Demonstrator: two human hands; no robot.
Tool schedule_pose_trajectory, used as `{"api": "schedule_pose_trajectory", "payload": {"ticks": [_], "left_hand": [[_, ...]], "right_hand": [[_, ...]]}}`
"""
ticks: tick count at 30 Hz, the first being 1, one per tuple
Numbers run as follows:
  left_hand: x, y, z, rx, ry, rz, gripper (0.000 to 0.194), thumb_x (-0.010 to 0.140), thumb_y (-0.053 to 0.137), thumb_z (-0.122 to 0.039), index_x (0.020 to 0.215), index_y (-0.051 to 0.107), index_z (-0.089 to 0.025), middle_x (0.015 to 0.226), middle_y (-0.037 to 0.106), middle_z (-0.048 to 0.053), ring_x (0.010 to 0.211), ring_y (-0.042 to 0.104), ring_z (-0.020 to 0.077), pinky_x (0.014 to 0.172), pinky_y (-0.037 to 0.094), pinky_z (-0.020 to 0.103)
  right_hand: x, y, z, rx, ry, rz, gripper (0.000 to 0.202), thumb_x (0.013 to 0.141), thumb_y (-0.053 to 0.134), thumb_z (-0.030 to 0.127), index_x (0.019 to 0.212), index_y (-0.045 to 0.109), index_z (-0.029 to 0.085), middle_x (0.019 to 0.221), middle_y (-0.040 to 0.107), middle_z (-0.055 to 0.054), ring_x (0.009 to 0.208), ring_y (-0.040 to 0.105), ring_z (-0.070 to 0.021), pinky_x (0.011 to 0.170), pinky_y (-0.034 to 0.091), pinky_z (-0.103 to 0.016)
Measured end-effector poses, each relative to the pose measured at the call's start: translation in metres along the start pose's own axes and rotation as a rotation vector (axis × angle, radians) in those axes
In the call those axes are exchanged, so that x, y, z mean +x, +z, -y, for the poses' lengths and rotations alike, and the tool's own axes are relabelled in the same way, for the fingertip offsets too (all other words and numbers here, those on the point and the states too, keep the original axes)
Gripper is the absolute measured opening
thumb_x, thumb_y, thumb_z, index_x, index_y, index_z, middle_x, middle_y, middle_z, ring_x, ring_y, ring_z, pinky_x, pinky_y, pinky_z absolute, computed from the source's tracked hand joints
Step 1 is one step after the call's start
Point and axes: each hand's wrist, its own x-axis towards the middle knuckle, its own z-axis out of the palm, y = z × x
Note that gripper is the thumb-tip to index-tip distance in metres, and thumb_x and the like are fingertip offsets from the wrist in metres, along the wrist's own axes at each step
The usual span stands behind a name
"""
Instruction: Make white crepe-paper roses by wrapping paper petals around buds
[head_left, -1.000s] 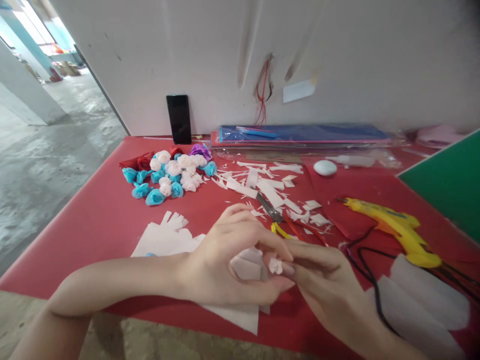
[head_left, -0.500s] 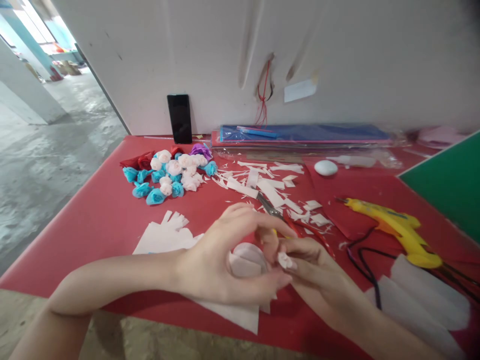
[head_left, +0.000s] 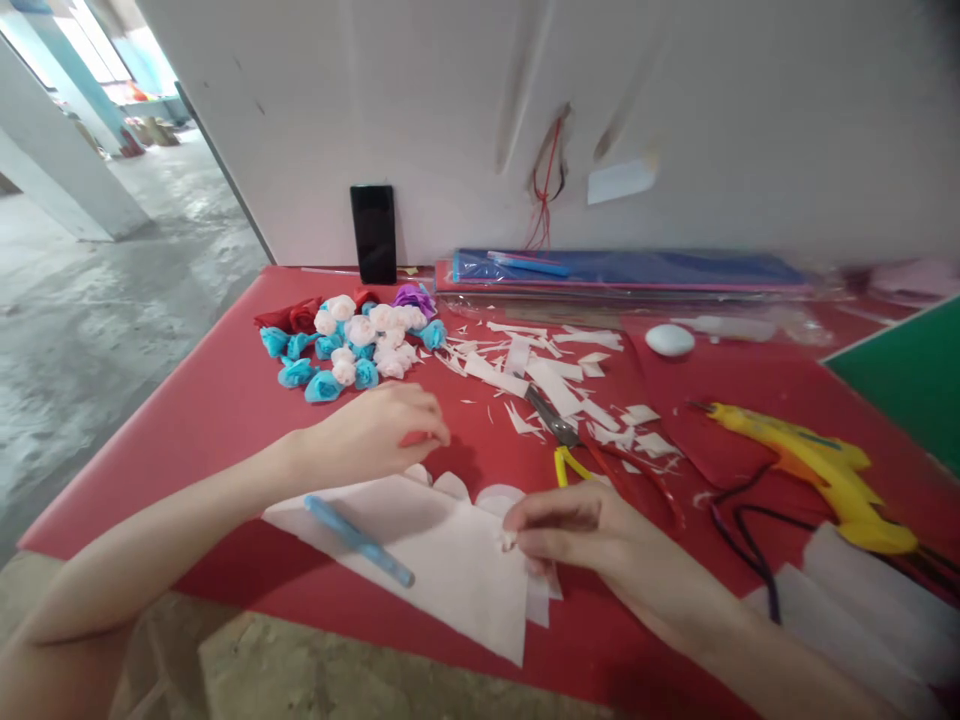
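My right hand point(head_left: 581, 530) pinches a small white rolled paper flower point(head_left: 508, 541) between thumb and fingertips, over the right edge of a white sheet point(head_left: 442, 560). My left hand point(head_left: 382, 430) hovers above the sheet's upper left, empty, its fingers loosely bent and apart. A light blue pen point(head_left: 360, 540) lies across the sheet. Rounded white pieces point(head_left: 499, 497) show at its far edge, partly hidden by my right hand. Just beyond that hand lie pliers point(head_left: 559, 420) with red and yellow handles.
Blue paper roses point(head_left: 324, 386) sit with white, red and purple ones at the back left. White scraps point(head_left: 551, 385) litter the middle. A yellow glue gun point(head_left: 810, 465) and its dark cord lie right. A phone point(head_left: 373, 235) leans on the wall near wrapped sheets point(head_left: 637, 268).
My left hand has moved left, away from my right hand, uncovering the pen and sheet. My right hand has shifted slightly left, still pinching the small flower. The view has turned slightly.
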Motion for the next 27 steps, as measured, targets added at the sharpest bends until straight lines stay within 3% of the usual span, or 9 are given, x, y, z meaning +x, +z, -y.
{"api": "schedule_pose_trajectory", "payload": {"ticks": [1, 5, 10, 17, 21, 27], "left_hand": [[-0.006, 0.006, 0.005, 0.018, -0.015, 0.044, 0.018, 0.082, 0.048, -0.015, 0.083, 0.066, -0.015, 0.085, 0.065, 0.006, 0.08, 0.057, 0.0158, 0.073, 0.045, 0.03], [-0.031, 0.029, 0.015, 0.076, -0.101, 0.033, 0.021, 0.083, 0.049, -0.019, 0.099, 0.062, -0.018, 0.094, 0.063, 0.007, 0.089, 0.055, 0.0173, 0.081, 0.042, 0.032], [-0.047, 0.047, 0.016, 0.172, -0.098, -0.024, 0.022, 0.083, 0.049, -0.023, 0.102, 0.06, -0.022, 0.099, 0.061, 0.006, 0.089, 0.052, 0.0196, 0.078, 0.039, 0.034], [-0.052, 0.054, 0.018, 0.225, -0.018, -0.121, 0.023, 0.086, 0.046, -0.026, 0.104, 0.058, -0.017, 0.095, 0.065, 0.005, 0.089, 0.051, 0.0191, 0.086, 0.035, 0.038], [-0.052, 0.054, 0.016, 0.217, -0.013, -0.128, 0.021, 0.087, 0.044, -0.026, 0.099, 0.06, -0.02, 0.098, 0.065, 0.003, 0.089, 0.051, 0.0188, 0.087, 0.034, 0.039], [-0.05, 0.052, 0.015, 0.187, -0.104, -0.115, 0.025, 0.085, 0.047, -0.028, 0.105, 0.058, -0.016, 0.101, 0.063, 0.008, 0.091, 0.05, 0.02, 0.084, 0.036, 0.038]], "right_hand": [[0.002, 0.0, -0.003, -0.092, 0.004, 0.034, 0.006, 0.063, 0.071, 0.024, 0.062, 0.071, 0.018, 0.064, 0.066, -0.001, 0.05, 0.051, -0.0061, 0.048, 0.041, -0.015], [0.008, 0.004, -0.017, -0.386, -0.06, 0.155, 0.009, 0.061, 0.071, 0.027, 0.058, 0.072, 0.019, 0.085, 0.067, -0.005, 0.067, 0.061, -0.0147, 0.058, 0.049, -0.022], [0.013, 0.004, -0.035, -0.519, -0.195, 0.17, 0.007, 0.062, 0.071, 0.027, 0.057, 0.071, 0.023, 0.084, 0.068, -0.005, 0.078, 0.064, -0.0195, 0.065, 0.05, -0.025], [0.017, -0.001, -0.038, -0.524, -0.229, 0.203, 0.01, 0.065, 0.069, 0.03, 0.06, 0.072, 0.022, 0.085, 0.068, -0.006, 0.076, 0.064, -0.0187, 0.064, 0.051, -0.024], [0.017, 0.0, -0.041, -0.484, -0.238, 0.174, 0.011, 0.064, 0.07, 0.032, 0.057, 0.071, 0.023, 0.083, 0.068, -0.006, 0.073, 0.064, -0.0187, 0.06, 0.051, -0.024], [0.017, 0.0, -0.039, -0.496, -0.155, 0.175, 0.013, 0.063, 0.07, 0.032, 0.056, 0.07, 0.021, 0.084, 0.067, -0.006, 0.075, 0.064, -0.0191, 0.063, 0.05, -0.025]]}}
